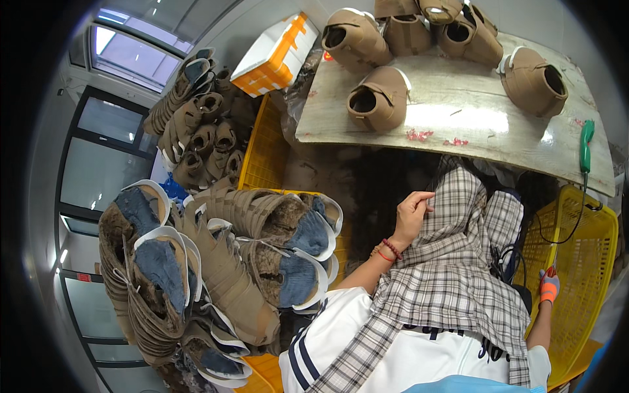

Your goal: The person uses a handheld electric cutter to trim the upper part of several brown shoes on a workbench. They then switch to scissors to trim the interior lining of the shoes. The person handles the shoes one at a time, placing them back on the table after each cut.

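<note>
On the wooden table [472,118], six brown shoe uppers [378,99], left hand [413,213] gripping checked cloth [452,262]

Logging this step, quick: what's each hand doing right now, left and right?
Left hand: fingers curled shut, gripping the checked cloth at its upper edge.
Right hand: in an orange glove beside the yellow basket; grip cannot be told.

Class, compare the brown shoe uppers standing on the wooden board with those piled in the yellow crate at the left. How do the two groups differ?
The uppers on the wooden board stand apart, each upright with its dark opening showing; the uppers in the yellow crate are heaped, lying on their sides and overlapping. The crate pile shows blue-grey lining and white edging; on the board, little lining shows. Both groups are the same tan, strapped kind.
</note>
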The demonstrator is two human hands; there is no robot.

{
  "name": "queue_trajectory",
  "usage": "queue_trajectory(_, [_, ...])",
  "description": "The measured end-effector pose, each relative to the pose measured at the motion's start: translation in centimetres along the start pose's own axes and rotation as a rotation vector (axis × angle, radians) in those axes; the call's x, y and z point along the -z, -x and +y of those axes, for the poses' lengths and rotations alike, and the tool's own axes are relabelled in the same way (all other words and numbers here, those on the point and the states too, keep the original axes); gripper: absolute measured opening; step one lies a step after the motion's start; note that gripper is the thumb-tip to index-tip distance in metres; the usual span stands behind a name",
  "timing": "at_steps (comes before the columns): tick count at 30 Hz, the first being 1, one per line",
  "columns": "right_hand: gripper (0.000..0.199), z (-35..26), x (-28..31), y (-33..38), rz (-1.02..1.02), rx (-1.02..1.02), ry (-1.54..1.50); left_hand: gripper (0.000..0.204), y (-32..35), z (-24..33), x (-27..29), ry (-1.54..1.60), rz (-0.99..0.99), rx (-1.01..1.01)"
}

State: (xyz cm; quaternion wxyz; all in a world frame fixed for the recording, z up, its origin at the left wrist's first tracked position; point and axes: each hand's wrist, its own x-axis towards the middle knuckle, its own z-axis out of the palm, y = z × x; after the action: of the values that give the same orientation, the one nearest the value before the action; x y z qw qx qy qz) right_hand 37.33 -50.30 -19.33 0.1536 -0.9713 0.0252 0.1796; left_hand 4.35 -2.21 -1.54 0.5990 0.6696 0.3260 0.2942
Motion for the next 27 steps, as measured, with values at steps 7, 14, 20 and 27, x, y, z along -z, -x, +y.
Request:
queue_trajectory(7, [0.041, 0.7, 0.5, 8.5, -0.101, 0.15, -0.22, 0.024, -1.1, 1.4, -3.5, 0.03, -0.145, -0.035])
queue_trajectory(14, [0.063, -6.8, 0.7, 10.2, -0.198, -0.045, -0.169, 0.022, -3.0, -0.8, -2.0, -0.038, -0.173, 0.003])
queue_trajectory(20, [0.024, -11.4, 4.7, -3.0, 0.48, 0.048, -0.496, 0.018, -3.7, -0.3, -3.2, -0.352, -0.162, -0.257])
queue_trajectory(27, [0.03, -17.1, 5.1, -16.9, 0.57, -0.061, -0.417, 0.016, -3.7, 0.1, -4.4, -0.607, -0.105, -0.366])
